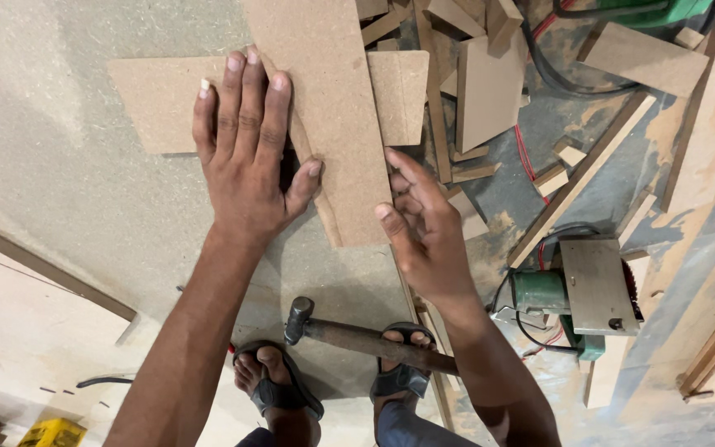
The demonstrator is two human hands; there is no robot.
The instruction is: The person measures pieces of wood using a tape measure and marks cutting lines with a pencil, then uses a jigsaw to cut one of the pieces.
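Note:
My left hand [246, 141] lies flat, fingers spread, on brown fibreboard pieces on the floor. It presses a wide flat piece [159, 99] and touches a long narrow board [324, 91] that crosses over it. My right hand [424, 228] hovers at the lower right corner of the long board with fingers curled and apart, holding nothing that I can see. A hammer [357, 335] with a dark metal head lies on the floor near my sandalled feet [279, 385], below both hands.
Offcuts of board and wooden strips [490, 91] litter the floor at the upper right. A green power saw [577, 298] with red and black cables lies to the right. A large pale sheet [18, 331] lies at the lower left, with a yellow object [51, 432] beside it.

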